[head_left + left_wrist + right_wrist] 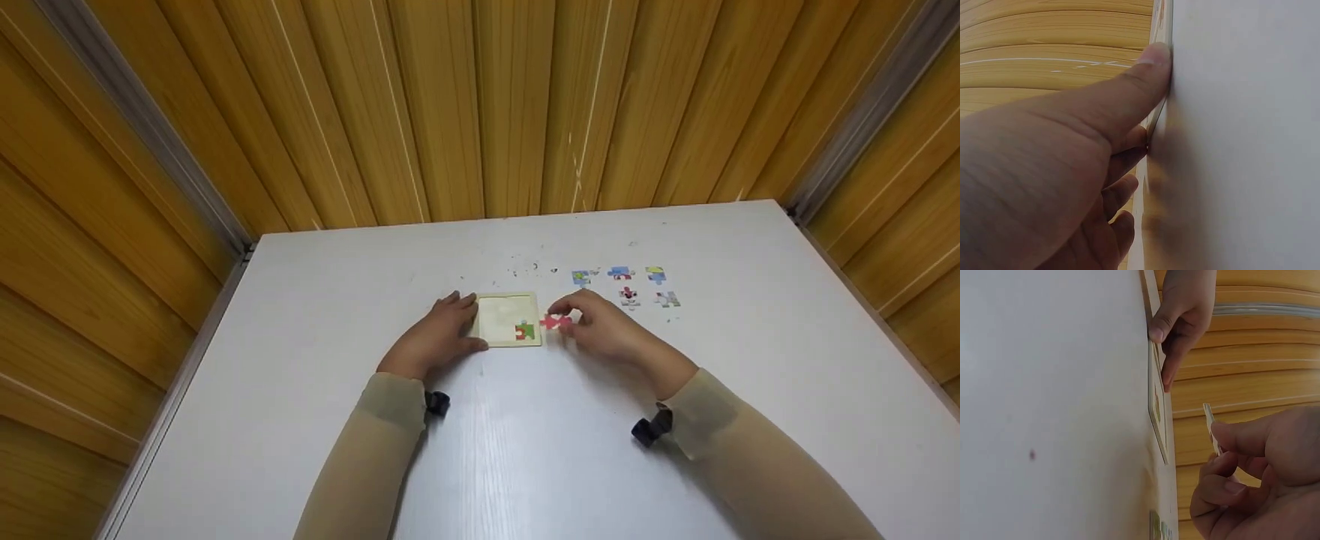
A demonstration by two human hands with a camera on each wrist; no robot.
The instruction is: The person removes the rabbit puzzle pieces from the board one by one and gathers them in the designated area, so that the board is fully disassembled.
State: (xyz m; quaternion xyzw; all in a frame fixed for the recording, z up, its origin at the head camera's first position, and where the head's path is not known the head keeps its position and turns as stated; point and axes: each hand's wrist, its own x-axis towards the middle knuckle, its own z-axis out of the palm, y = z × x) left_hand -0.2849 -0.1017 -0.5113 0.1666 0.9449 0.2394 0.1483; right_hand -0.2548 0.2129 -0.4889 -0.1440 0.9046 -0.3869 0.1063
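A square pale wooden puzzle tray (508,295) lies on the white table, with one red and green jigsaw piece (524,331) in its near right corner. My left hand (439,335) holds the tray by its left side, thumb (1154,56) at the near corner and fingers along the left edge. Just right of the tray, my right hand (600,322) pinches a pink-red jigsaw piece (555,322) between thumb and fingers. In the right wrist view that piece (1211,427) is held on edge, raised off the table.
Several loose jigsaw pieces (621,273) lie in two rows beyond and to the right of my right hand. Small dark marks (535,266) dot the table behind the tray. A wood-patterned wall (480,112) rises at the table's back edge.
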